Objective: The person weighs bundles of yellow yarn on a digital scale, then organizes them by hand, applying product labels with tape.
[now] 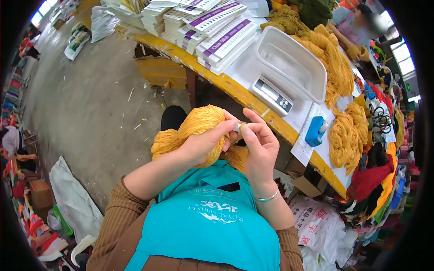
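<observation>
The left hand is clamped around a skein of golden yarn, held over the person's lap just in front of the teal apron. The right hand has its fingers pinched together on a small pale thing, maybe a label or tie, pressed at the skein's end; what it is cannot be told. Loose strands hang below the hands towards the apron.

On the table beyond stand a scale with a white tray, stacked boxes, a blue tool and more yellow skeins. Another person sits at the far corner.

The likely trouble: if the left grip slackens, the skein could unwind and the hanging strands tangle. The pinched piece looks small enough to slip from the fingertips and drop to the littered floor, where it would be hard to find
</observation>
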Available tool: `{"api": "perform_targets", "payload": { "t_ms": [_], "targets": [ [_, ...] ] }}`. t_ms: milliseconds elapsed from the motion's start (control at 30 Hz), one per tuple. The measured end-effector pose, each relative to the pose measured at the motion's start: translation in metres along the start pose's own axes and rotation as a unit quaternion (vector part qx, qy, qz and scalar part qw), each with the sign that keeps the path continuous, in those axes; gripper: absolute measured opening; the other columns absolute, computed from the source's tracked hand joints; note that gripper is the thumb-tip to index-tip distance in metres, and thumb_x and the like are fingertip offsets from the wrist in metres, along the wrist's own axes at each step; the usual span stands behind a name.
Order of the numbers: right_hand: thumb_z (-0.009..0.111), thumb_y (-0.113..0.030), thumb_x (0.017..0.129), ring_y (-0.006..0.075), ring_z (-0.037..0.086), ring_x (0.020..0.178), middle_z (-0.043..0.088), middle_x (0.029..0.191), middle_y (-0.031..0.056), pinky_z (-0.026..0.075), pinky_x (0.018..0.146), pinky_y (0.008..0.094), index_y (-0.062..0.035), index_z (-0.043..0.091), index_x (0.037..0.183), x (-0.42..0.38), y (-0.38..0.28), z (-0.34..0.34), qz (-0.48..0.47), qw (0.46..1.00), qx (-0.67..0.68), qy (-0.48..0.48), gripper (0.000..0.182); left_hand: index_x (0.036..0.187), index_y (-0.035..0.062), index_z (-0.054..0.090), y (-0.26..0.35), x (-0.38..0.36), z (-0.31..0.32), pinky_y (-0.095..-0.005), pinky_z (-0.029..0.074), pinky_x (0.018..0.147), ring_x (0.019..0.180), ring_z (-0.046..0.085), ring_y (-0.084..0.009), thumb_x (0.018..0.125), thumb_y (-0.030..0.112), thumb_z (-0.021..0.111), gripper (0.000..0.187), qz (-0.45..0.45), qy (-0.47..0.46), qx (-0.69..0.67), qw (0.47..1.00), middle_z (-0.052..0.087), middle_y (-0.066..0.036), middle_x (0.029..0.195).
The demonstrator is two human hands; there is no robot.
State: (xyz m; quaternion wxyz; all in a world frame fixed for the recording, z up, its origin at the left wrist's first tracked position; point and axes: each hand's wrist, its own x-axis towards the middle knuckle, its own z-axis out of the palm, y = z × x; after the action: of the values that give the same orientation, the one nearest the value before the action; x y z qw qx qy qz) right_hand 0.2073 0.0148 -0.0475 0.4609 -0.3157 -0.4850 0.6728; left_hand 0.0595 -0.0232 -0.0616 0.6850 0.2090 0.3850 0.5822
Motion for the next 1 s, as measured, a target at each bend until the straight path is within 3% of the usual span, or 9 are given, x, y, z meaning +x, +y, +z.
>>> {"api": "perform_targets", "payload": {
  "t_ms": [67,267,367,500,700,767,867,933,1000],
  "targets": [
    [0.064,-0.009,0.092,0.014,0.061,0.1,0.057,0.13,0.0165,0.044,0.094,0.032,0.0003,0.067,0.092,0.003,0.009,0.005,0.003,1.0,-0.006,0.006,0.009,0.094,0.0075,0.058,-0.003,-0.001,-0.004,-0.0233,0.041,0.05,0.058,0.051,-0.0082,0.098,0.027,0.057,0.02,0.001,0.0,-0.007,1.0,0.057,-0.002,0.076],
    [0.063,-0.009,0.093,0.0097,0.063,0.085,0.058,0.125,0.0152,0.05,0.083,0.0268,0.0013,0.066,0.094,0.005,0.017,0.005,-0.005,0.999,-0.025,0.021,0.01,0.1,0.0086,0.059,-0.006,0.001,-0.005,-0.0207,0.04,0.048,0.056,0.05,-0.0078,0.099,0.025,0.055,0.017,-0.029,0.021,0.018,0.999,0.057,-0.002,0.078],
    [0.063,-0.006,0.092,0.0089,0.063,0.079,0.058,0.124,0.015,0.051,0.078,0.025,0.0017,0.065,0.094,0.007,0.016,0.005,0.001,0.999,-0.04,0.024,0.008,0.097,0.0109,0.058,-0.005,0.001,-0.004,-0.0232,0.041,0.05,0.058,0.05,-0.0071,0.101,0.032,0.052,0.023,-0.019,0.015,0.038,0.999,0.054,0.0,0.075],
    [0.063,0.0,0.092,0.0105,0.064,0.084,0.051,0.13,0.0143,0.054,0.074,0.0229,0.0037,0.063,0.094,0.011,0.019,-0.001,0.0,0.999,-0.036,0.0,0.004,0.098,0.0109,0.057,-0.008,0.003,-0.007,-0.0237,0.041,0.05,0.057,0.051,-0.0073,0.101,0.034,0.05,0.024,-0.023,0.01,0.063,0.998,0.054,0.001,0.073],
    [0.064,-0.004,0.09,0.0137,0.062,0.094,0.06,0.122,0.0136,0.05,0.087,0.0301,-0.0001,0.065,0.093,0.015,0.024,-0.003,-0.034,0.997,-0.061,0.028,0.005,0.104,0.008,0.058,0.006,-0.003,-0.005,-0.0238,0.044,0.052,0.059,0.054,-0.0069,0.098,0.026,0.057,0.019,0.018,-0.034,0.114,0.993,0.057,0.0,0.076],
    [0.063,-0.004,0.091,0.0163,0.06,0.102,0.061,0.121,0.0134,0.048,0.092,0.0324,-0.0007,0.064,0.096,0.014,0.023,-0.003,0.009,1.0,0.01,0.02,0.006,0.106,0.0071,0.058,0.007,-0.004,-0.006,-0.0235,0.044,0.053,0.06,0.055,-0.0066,0.096,0.022,0.06,0.018,0.046,-0.043,0.161,0.985,0.058,-0.001,0.077],
    [0.061,-0.005,0.092,0.0164,0.061,0.1,0.06,0.122,0.0139,0.048,0.091,0.0315,-0.0014,0.063,0.099,0.014,0.022,-0.003,0.03,0.998,0.05,0.024,0.008,0.111,0.0067,0.059,0.005,-0.005,-0.01,-0.022,0.045,0.059,0.067,0.055,-0.0051,0.093,0.015,0.065,0.021,0.063,-0.044,0.193,0.978,0.06,0.0,0.083],
    [0.06,-0.004,0.093,0.0162,0.06,0.101,0.06,0.122,0.0139,0.047,0.091,0.0309,-0.0015,0.063,0.1,0.012,0.02,-0.003,0.034,0.997,0.064,0.017,0.008,0.109,0.0056,0.058,0.002,-0.005,-0.01,-0.0253,0.048,0.064,0.075,0.058,-0.0074,0.092,0.018,0.066,0.022,0.131,-0.04,0.233,0.963,0.06,-0.001,0.083],
    [0.06,-0.004,0.093,0.016,0.06,0.102,0.06,0.123,0.0139,0.047,0.092,0.0304,-0.0017,0.062,0.101,0.012,0.018,-0.004,0.038,0.996,0.077,0.011,0.009,0.108,0.0056,0.059,0.013,-0.006,-0.007,-0.0271,0.048,0.068,0.079,0.057,-0.0083,0.093,0.019,0.066,0.021,0.11,-0.042,0.256,0.959,0.06,-0.002,0.085]
  ]
}}
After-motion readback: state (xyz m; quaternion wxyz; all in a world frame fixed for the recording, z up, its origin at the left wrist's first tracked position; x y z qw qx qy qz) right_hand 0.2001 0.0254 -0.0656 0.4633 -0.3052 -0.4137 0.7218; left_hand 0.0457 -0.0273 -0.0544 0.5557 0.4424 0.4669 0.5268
